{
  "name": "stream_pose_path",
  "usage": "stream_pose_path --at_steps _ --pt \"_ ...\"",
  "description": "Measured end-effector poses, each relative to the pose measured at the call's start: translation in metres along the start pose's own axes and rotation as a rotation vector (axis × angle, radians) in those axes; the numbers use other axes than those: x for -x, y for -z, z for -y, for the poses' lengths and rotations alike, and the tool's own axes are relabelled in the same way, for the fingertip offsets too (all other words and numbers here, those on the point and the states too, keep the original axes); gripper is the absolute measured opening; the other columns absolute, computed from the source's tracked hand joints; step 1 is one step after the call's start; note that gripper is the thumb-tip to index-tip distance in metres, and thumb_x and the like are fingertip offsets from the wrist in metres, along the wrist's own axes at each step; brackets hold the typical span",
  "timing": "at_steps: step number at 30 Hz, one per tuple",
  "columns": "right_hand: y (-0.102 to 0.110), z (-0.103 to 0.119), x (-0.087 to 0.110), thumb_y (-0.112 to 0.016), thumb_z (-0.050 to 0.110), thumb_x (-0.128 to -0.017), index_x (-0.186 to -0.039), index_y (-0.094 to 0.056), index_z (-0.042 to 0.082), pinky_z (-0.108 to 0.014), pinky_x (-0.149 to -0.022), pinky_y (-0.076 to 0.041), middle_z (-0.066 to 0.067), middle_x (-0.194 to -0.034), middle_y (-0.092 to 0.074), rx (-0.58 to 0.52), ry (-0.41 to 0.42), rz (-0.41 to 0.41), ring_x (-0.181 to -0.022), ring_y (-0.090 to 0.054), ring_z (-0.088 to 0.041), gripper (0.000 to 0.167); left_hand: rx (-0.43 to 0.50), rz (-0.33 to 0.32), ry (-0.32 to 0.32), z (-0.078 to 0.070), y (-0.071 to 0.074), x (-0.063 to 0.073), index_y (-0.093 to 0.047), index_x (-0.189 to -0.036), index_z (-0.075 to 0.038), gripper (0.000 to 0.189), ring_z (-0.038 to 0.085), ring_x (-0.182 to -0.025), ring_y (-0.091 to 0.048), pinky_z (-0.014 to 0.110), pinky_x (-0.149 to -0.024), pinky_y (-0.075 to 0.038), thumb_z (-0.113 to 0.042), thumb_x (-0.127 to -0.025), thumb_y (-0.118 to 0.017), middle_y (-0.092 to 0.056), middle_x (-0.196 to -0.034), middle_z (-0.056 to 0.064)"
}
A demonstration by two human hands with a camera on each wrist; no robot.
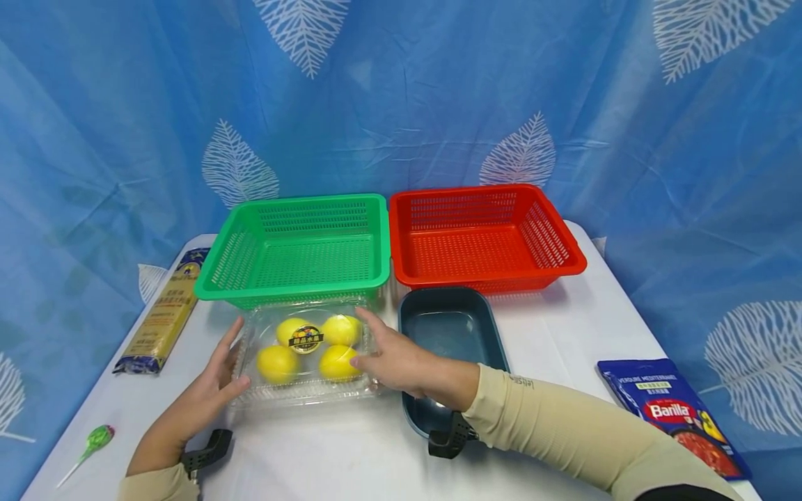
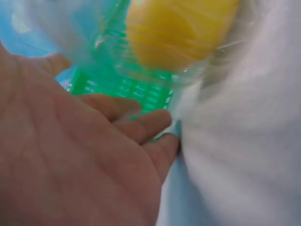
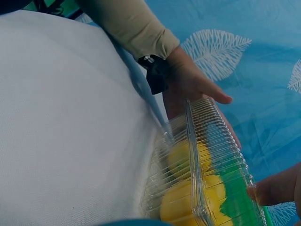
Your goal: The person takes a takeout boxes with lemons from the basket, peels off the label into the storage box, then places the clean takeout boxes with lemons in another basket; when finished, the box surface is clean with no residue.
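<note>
A clear plastic clamshell box [image 1: 301, 390] with several yellow lemons [image 1: 278, 364] inside and a dark label [image 1: 305, 338] on its lid lies in the middle, close in front of the green basket. At its left side is my left hand [image 1: 209, 390], thumb and fingers spread; in the left wrist view its fingers [image 2: 141, 127] stretch out beside the box. My right hand [image 1: 401, 358] is at the opposite side, index finger and thumb extended over the lid's right edge. One right-hand digit [image 3: 273, 190] touches the box's edge in the right wrist view.
A green basket [image 1: 382, 261] and a red basket [image 1: 489, 284] stand at the back. Under my right forearm is a dark blue tray [image 1: 495, 334]. A spaghetti packet [image 1: 159, 313] and a lollipop [image 1: 99, 438] lie left; a Barilla pouch [image 1: 673, 410] lies right.
</note>
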State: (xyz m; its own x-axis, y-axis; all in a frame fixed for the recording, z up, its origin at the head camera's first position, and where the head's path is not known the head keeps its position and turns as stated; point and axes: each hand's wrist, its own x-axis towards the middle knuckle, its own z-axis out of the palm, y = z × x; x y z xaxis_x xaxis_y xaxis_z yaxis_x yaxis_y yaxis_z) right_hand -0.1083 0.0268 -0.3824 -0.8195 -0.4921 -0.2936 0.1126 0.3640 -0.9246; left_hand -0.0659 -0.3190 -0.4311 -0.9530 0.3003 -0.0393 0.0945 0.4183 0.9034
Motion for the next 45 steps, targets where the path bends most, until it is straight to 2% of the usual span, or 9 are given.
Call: stream_pose_path --at_steps 4,8,13,17,27,31,37,41,45 --pt "0.001 0.000 0.000 -0.071 0.008 -0.101 -0.169 -0.021 0.025 -0.034 -0.063 -0.052 -0.017 -0.160 -0.036 -0.006 -0.001 0.001 -0.102 -0.060 -0.035 0.087 0.012 -0.027 -0.024 0.001 -0.005 -0.003 0.008 -0.170 -0.030 0.095 0.061 -0.148 0.015 0.087 -0.104 0.000 -0.010 -0.105 -0.059 0.020 -0.172 0.015" --pt "0.001 0.000 0.000 -0.071 0.008 -0.101 -0.169 -0.021 0.026 -0.035 -0.066 -0.055 -0.017 -0.160 -0.036 -0.017 -0.002 0.003 -0.107 -0.058 -0.034 0.087 0.010 -0.063 -0.023 0.000 -0.012 -0.005 0.005 -0.170 -0.032 0.096 0.059 -0.149 0.017 0.088 -0.103 0.004 -0.014 -0.103 -0.061 0.017 -0.173 0.015" --pt "0.000 -0.001 -0.001 -0.071 0.007 -0.101 -0.169 -0.021 0.027 -0.033 -0.059 -0.052 -0.017 -0.155 -0.039 -0.043 -0.005 0.012 -0.087 -0.062 -0.030 0.087 0.019 -0.114 0.014 0.001 -0.018 -0.006 0.003 -0.171 -0.031 0.097 0.057 -0.150 0.017 0.089 -0.102 0.003 -0.017 -0.101 -0.063 0.011 -0.174 0.016" --pt "-0.001 -0.001 -0.001 -0.070 0.005 -0.100 -0.169 -0.021 0.027 -0.032 -0.058 -0.052 -0.017 -0.154 -0.039 -0.056 -0.003 0.019 -0.074 -0.059 -0.026 0.087 0.014 -0.151 0.016 0.006 -0.021 -0.007 -0.001 -0.171 -0.026 0.096 0.052 -0.153 0.015 0.086 -0.106 0.005 -0.018 -0.098 -0.063 0.005 -0.174 0.019" --pt "-0.002 0.001 -0.001 -0.072 0.004 -0.099 -0.169 -0.021 0.028 -0.032 -0.056 -0.052 -0.020 -0.149 -0.045 -0.057 -0.007 0.019 -0.061 -0.053 -0.021 0.090 0.007 -0.164 0.009 0.013 -0.023 -0.006 -0.002 -0.171 -0.027 0.091 0.050 -0.154 0.015 0.083 -0.107 0.011 -0.025 -0.100 -0.058 0.003 -0.174 0.019" --pt "0.000 0.002 -0.001 -0.074 0.006 -0.098 -0.169 -0.021 0.027 -0.032 -0.057 -0.050 -0.021 -0.146 -0.047 -0.026 -0.001 0.019 -0.063 -0.052 -0.022 0.091 0.012 -0.163 -0.001 0.013 -0.022 -0.007 -0.003 -0.171 -0.027 0.090 0.049 -0.154 0.014 0.083 -0.108 0.010 -0.024 -0.100 -0.059 0.002 -0.174 0.018" --pt "0.003 0.004 -0.001 -0.076 0.007 -0.096 -0.169 -0.023 0.022 -0.043 -0.082 -0.057 -0.021 -0.154 -0.043 0.011 0.012 0.024 -0.094 -0.061 -0.031 0.091 0.022 -0.166 -0.003 0.013 -0.023 -0.008 -0.004 -0.171 -0.026 0.091 0.049 -0.154 0.013 0.083 -0.108 0.010 -0.023 -0.099 -0.059 0.001 -0.174 0.019" --pt "0.007 0.006 -0.001 -0.077 0.007 -0.096 -0.168 -0.025 0.019 -0.055 -0.102 -0.051 -0.019 -0.162 -0.038 0.029 0.032 0.008 -0.122 -0.057 -0.039 0.089 0.031 -0.171 -0.004 0.013 -0.023 -0.008 -0.005 -0.171 -0.026 0.092 0.047 -0.155 0.013 0.083 -0.108 0.010 -0.022 -0.098 -0.060 0.001 -0.174 0.017" --pt "0.013 0.012 0.000 -0.078 0.010 -0.096 -0.168 -0.024 0.019 -0.062 -0.105 -0.047 -0.020 -0.165 -0.034 0.042 0.033 -0.007 -0.134 -0.052 -0.042 0.091 0.035 -0.178 -0.002 0.014 -0.023 -0.009 -0.006 -0.171 -0.025 0.092 0.046 -0.155 0.013 0.083 -0.108 0.010 -0.022 -0.097 -0.061 -0.001 -0.174 0.017"
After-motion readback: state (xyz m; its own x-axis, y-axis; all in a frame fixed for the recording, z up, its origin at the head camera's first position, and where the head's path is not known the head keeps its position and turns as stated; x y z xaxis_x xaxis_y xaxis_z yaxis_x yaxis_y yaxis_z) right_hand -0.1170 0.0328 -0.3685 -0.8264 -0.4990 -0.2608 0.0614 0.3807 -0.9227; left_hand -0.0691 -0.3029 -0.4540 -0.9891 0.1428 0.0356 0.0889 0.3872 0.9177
